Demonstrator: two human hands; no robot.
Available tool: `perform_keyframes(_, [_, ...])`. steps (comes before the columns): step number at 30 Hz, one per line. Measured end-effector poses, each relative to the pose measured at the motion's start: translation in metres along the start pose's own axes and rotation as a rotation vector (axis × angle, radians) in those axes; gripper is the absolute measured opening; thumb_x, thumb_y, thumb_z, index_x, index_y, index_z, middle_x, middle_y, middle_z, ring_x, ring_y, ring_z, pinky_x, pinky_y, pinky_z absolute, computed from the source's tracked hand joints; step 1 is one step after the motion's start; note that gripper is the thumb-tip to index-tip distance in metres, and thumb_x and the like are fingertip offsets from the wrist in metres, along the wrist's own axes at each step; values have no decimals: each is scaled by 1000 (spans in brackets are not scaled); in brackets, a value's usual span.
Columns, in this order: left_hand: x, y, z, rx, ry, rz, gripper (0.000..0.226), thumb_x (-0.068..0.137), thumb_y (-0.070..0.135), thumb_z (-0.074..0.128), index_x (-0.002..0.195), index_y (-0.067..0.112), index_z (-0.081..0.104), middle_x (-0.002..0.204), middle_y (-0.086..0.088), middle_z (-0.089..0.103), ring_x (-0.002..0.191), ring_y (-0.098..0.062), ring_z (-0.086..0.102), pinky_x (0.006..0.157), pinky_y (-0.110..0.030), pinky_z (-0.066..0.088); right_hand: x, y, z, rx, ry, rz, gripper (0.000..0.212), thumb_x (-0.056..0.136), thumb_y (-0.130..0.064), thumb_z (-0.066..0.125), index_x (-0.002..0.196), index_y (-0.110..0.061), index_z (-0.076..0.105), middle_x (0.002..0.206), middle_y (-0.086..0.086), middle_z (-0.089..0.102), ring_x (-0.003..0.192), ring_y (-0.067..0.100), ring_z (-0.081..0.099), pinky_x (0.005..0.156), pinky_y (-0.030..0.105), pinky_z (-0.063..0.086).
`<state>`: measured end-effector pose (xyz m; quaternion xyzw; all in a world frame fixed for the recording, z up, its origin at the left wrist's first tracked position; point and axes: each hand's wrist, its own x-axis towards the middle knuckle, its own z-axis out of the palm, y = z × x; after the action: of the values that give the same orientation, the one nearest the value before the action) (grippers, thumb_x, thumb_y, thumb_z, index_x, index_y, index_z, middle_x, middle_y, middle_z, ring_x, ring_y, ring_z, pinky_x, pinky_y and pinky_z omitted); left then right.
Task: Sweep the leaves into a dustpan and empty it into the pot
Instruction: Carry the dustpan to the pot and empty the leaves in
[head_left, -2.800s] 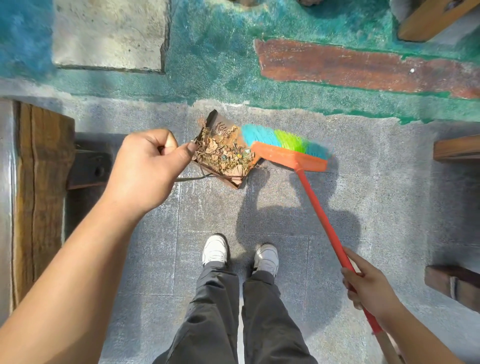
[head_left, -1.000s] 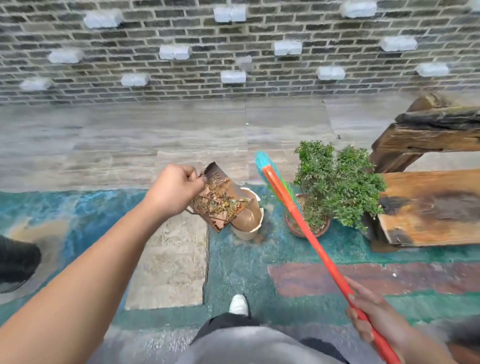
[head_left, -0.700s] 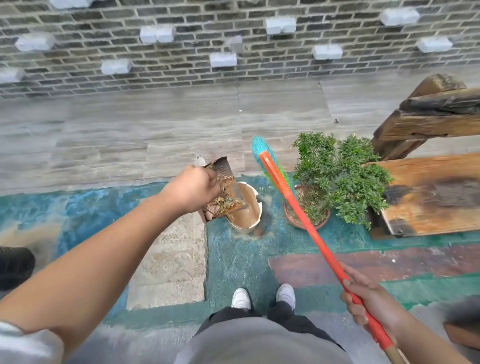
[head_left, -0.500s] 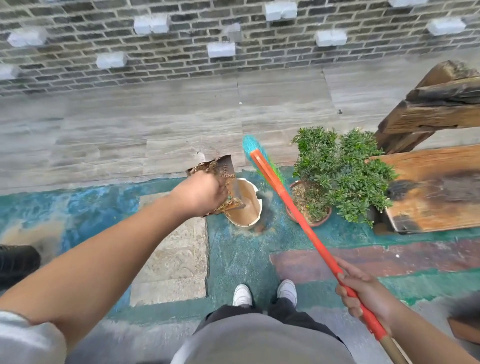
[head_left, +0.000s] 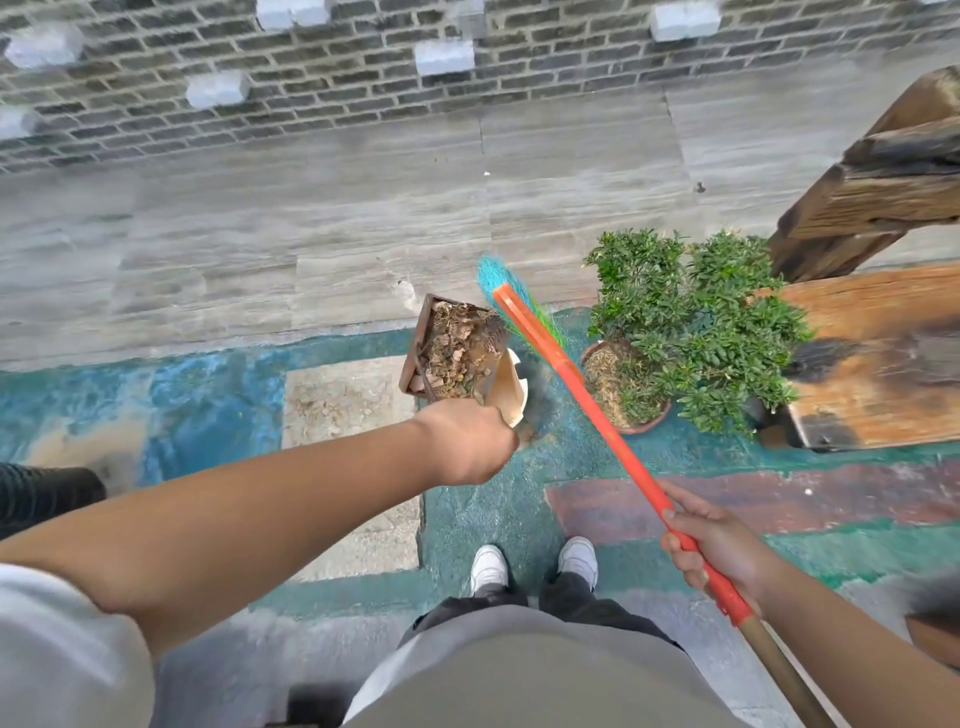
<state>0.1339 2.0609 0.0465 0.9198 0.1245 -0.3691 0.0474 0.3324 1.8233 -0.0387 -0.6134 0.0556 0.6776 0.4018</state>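
Observation:
My left hand (head_left: 470, 441) grips the handle of a rusty brown dustpan (head_left: 418, 345), which is tipped up steeply over a tan pot (head_left: 510, 392) on the painted ground. Dry brown leaves (head_left: 460, 351) still fill the pan. The pan and my hand hide most of the pot. My right hand (head_left: 714, 545) holds the orange handle of a broom (head_left: 576, 387); its blue and green bristles point away from me, just right of the dustpan.
A green potted shrub (head_left: 685, 322) stands right of the tan pot. A wooden bench (head_left: 878, 353) lies at the far right, a brick wall (head_left: 363, 88) behind. My white shoes (head_left: 488, 566) stand on teal paint. A black object (head_left: 41, 493) sits at the left edge.
I walked from the grey paving to the pot carrying the filled dustpan. In the last second my left hand turned the pan upright over the pot; the broom stayed raised on the right.

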Motion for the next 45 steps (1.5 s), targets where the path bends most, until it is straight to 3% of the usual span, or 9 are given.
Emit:
perform_keyframes(5, [7,23,10,98,-81,59,19,88,8,49,100,11,63,100,-12,69,84,-35,66,71,-42,57,11,-1,1,-60,27,0,42,99,-9,44,128,-39,52,60,6,43,35,8,34,33,15,30])
perform_keyframes(11, [2,42,5,122,-133,104,10,88,1,49,86,9,54,93,-13,66,70,-32,56,66,-39,55,18,-1,8,-87,25,-19,43,98,-9,48,129,-40,49,58,4,46,35,9,36,32,16,32])
perform_keyframes(16, [1,64,9,160,-185,149,17,91,-1,47,97,4,61,83,-12,56,73,-33,52,65,-40,53,18,1,9,-91,14,-35,43,98,-11,49,128,-42,48,58,4,47,36,9,37,33,17,32])
perform_keyframes(18, [0,71,14,173,-201,155,17,90,-2,46,97,4,61,88,-13,60,76,-34,56,69,-43,56,17,3,9,-91,10,-38,44,98,-11,49,128,-42,47,58,4,47,37,9,37,33,18,32])
perform_keyframes(25, [-3,74,17,152,-187,124,19,88,-4,46,97,3,62,98,-14,64,85,-37,61,72,-47,57,16,7,6,-109,-18,-49,43,98,-11,49,127,-42,46,59,4,47,38,9,37,33,18,32])
perform_keyframes(32, [-11,76,6,116,-162,90,17,86,-6,47,91,5,59,83,-13,53,79,-37,56,67,-44,54,15,6,0,-106,-25,-54,43,98,-11,49,131,-39,46,60,5,45,36,9,37,33,18,33])
perform_keyframes(37, [-12,81,-3,102,-111,64,19,85,-6,48,94,7,59,103,-15,63,84,-39,59,66,-43,54,15,6,-3,-122,-20,-58,46,98,-11,49,135,-39,44,61,5,46,37,9,36,33,18,33])
perform_keyframes(42, [-9,85,-9,78,-81,34,20,83,-6,50,93,8,59,102,-15,64,81,-38,58,63,-41,52,16,7,-7,-129,-15,-60,49,98,-11,49,139,-39,42,61,5,46,38,9,37,32,20,32])
perform_keyframes(45, [-6,90,-13,65,-49,14,25,83,-6,51,102,6,62,105,-15,65,92,-40,62,64,-41,52,16,9,-8,-121,-13,-57,50,98,-11,49,139,-39,43,61,5,46,38,9,36,32,19,32])
